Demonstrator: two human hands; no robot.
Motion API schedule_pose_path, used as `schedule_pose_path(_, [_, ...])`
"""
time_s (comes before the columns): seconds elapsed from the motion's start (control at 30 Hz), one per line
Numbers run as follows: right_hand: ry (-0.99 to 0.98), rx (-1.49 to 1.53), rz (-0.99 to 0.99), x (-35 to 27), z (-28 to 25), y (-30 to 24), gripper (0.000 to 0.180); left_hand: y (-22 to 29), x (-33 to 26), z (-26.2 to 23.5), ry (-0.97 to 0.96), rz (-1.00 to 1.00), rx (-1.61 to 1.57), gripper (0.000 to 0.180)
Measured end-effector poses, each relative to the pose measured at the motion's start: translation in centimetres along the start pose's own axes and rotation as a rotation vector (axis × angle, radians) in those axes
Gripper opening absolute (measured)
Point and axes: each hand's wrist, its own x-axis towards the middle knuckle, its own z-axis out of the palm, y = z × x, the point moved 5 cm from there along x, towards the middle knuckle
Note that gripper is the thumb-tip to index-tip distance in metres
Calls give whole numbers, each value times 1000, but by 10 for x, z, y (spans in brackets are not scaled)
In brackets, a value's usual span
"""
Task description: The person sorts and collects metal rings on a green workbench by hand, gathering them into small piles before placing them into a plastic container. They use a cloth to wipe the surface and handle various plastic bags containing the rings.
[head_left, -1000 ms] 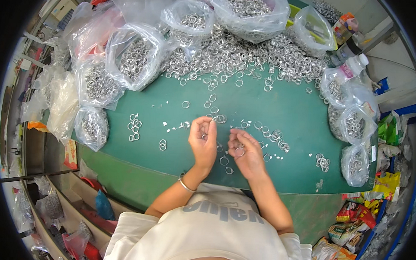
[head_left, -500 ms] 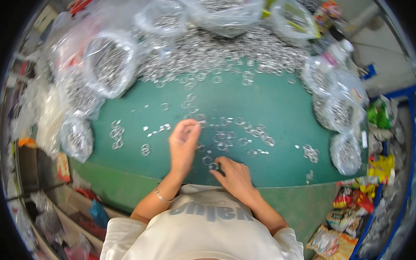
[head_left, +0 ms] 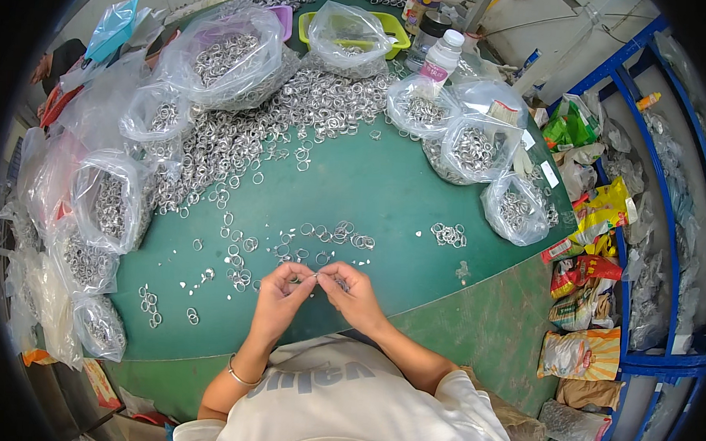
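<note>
Near the front edge of the green tabletop (head_left: 370,190), the left hand (head_left: 281,300) and the right hand (head_left: 357,301) meet at their fingertips. Each one makes a narrow pinch, and between them is a small shiny piece (head_left: 317,276). It is too tiny to tell if it is a whole ring. It seems to be held with just the tips because it is so small, and two hands may hold it steadier than one. More silver shows by the curled fingers of the right hand, but I cannot tell if it is held there or lies behind them.

Just past the hands are loose metal rings (head_left: 340,234), close enough to reach with a short stretch. Little white bits (head_left: 229,297) lie near them. One bunch of rings (head_left: 449,235) sits well apart on the right, and another bunch (head_left: 150,305) sits on the left, maybe so they do not get mixed up.

Farther back is a big heap of rings (head_left: 327,101). Clear plastic bags full of rings stand around it, like the big bag (head_left: 244,99) at the back and the small bag (head_left: 512,227) on the right. Their tops gape wide, perhaps so rings can go in or out easily. The bags sit around the sides, which leaves the middle free for working.
</note>
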Motion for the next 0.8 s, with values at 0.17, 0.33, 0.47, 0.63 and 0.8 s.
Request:
schedule_pose_path(0.17, [370, -275, -198, -4, -76, -31, 15, 4, 1, 4, 31, -11, -25, 18])
schedule_pose_path(0.33, [976, -995, -389, -28, -239, -127, 22, -7, -3, -14, 26, -102, -218, 23])
schedule_pose_path(0.47, [978, -1130, -401, -18, -262, -127, 24, -22, -1, -16, -7, -234, -685, 31])
schedule_pose_path(0.63, [219, -190, 65, 6, -126, -55, 23, -19, 0, -14, -204, -211, -1255, 56])
schedule_pose_path(0.8, [99, -4, 173, 1, -89, -21, 23, 0, -10, -17, -130, -136, -1175, 66])
